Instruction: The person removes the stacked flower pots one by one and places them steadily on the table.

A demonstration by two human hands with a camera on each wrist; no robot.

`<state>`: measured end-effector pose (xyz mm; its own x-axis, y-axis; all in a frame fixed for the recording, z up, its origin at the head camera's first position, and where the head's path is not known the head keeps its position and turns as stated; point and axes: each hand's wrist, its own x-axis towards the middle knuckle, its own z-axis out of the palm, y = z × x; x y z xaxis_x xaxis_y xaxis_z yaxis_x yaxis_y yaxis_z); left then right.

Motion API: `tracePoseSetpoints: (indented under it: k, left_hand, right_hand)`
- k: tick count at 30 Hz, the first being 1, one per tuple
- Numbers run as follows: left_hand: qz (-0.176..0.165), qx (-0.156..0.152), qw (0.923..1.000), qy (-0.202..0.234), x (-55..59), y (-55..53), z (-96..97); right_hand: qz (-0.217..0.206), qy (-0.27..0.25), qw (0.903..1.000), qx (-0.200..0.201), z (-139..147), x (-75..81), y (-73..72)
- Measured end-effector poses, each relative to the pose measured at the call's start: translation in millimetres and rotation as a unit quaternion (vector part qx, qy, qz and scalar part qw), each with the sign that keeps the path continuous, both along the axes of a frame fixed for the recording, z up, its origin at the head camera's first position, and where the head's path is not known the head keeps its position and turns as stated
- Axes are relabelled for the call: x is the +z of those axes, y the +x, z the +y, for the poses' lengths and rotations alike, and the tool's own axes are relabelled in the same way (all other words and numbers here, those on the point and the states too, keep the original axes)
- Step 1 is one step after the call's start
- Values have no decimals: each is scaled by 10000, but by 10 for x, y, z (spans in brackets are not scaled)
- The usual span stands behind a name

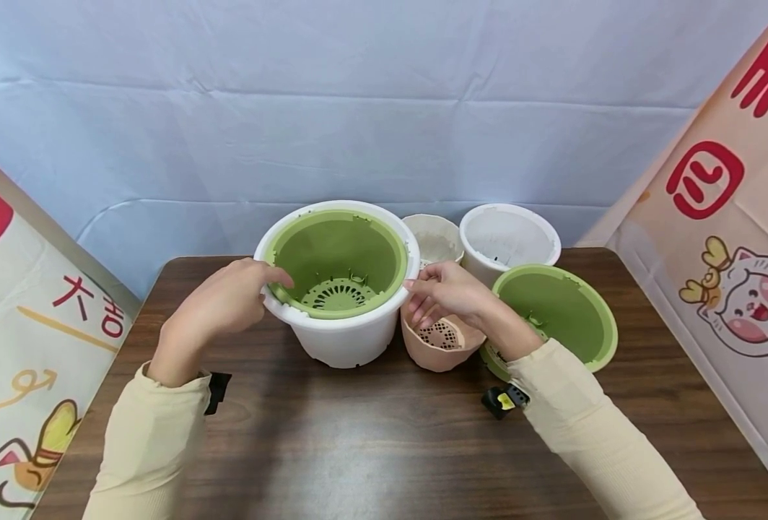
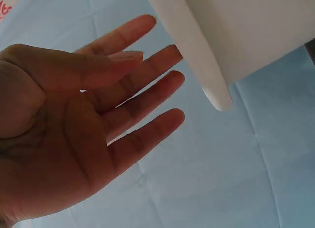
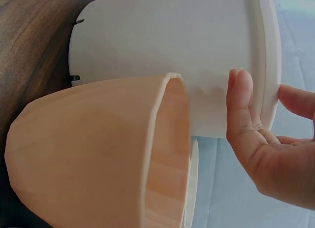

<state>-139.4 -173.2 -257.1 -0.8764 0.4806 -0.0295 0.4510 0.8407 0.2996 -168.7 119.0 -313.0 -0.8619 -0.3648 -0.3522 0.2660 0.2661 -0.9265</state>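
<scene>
A large white flowerpot (image 1: 345, 339) stands on the table with a green flowerpot (image 1: 338, 242) nested inside it, slotted base showing. My left hand (image 1: 231, 296) is at the white pot's left rim, one finger reaching over the edge; its fingers look fairly straight and spread in the left wrist view. On the right side, my right hand (image 3: 275, 154) pinches the white rim, thumb on the edge and fingers against the wall below it. Under that hand is a peach flowerpot (image 3: 88, 154), partly hidden by it in the head view.
Behind the peach pot stands a cream pot (image 1: 432, 231), with a smaller white pot (image 1: 510, 224) to its right. Another green pot (image 1: 579, 310) leans tilted at the right, beside my right forearm. The brown table (image 1: 332, 448) backs onto a pale blue cloth (image 1: 371, 130).
</scene>
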Motion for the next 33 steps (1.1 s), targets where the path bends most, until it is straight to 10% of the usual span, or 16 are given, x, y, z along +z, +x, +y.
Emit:
tracePoseSetpoints:
  k: [33]
  left_hand:
    - [-70,-309,9994,-131,-75,-146,-3]
  right_hand:
    - [-72,-20,10000,37,5,0,-20]
